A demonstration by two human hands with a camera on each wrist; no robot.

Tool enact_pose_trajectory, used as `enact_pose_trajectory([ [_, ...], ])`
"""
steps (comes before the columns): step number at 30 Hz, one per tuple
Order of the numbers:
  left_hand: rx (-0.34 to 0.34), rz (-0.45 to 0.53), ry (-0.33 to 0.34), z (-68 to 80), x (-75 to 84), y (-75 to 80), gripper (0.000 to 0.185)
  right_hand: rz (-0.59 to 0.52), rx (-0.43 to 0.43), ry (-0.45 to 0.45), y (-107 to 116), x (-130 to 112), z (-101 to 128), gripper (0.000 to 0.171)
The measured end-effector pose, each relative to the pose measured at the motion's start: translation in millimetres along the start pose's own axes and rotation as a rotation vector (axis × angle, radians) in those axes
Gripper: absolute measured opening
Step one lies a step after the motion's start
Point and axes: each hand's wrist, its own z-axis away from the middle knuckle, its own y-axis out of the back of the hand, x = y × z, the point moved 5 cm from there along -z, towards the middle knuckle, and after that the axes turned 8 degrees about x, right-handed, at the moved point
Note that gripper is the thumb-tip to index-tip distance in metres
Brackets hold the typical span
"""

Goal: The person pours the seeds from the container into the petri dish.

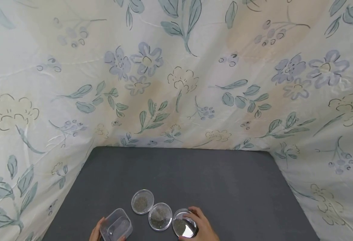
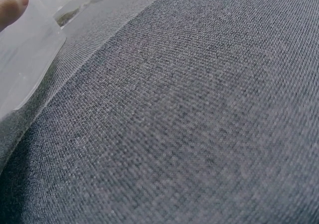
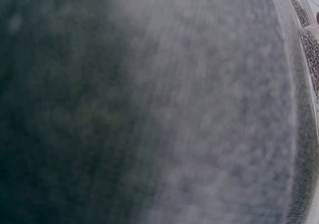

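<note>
My left hand [image 1: 96,231] holds a clear rectangular plastic container [image 1: 116,223] near the front of the dark table, thumb and fingers on its opposite sides. In the left wrist view a fingertip [image 2: 11,10] shows against the container's wall [image 2: 30,59]. My right hand [image 1: 204,227] grips a round clear dish [image 1: 180,227] by its rim; grainy matter lies in it and a bright reflection covers part. To its left stand two more such dishes, the middle dish [image 1: 160,217] and the far dish [image 1: 142,202], each with grainy contents.
The dark table [image 1: 224,180] stretches back to a flowered cloth [image 1: 176,83] that hangs behind it and along both sides. In the right wrist view, dark grains [image 3: 311,55] in clear dishes show at the right edge; the rest is blurred.
</note>
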Motion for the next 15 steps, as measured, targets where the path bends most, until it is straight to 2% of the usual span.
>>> enact_pose_trajectory([
  [3,-0.010,0.001,0.007,1.0,-0.1,-0.4,0.107,-0.018,-0.034,0.022,-0.2,0.9,0.9,0.064],
  [11,0.066,0.063,-0.021,1.6,-4.0,-3.5,0.101,-0.062,-0.059,0.078,3.6,0.4,2.6,0.063],
  [15,0.070,0.067,-0.013,2.0,-4.2,-4.7,0.102,-0.034,-0.049,0.128,5.3,-0.6,4.2,0.060],
])
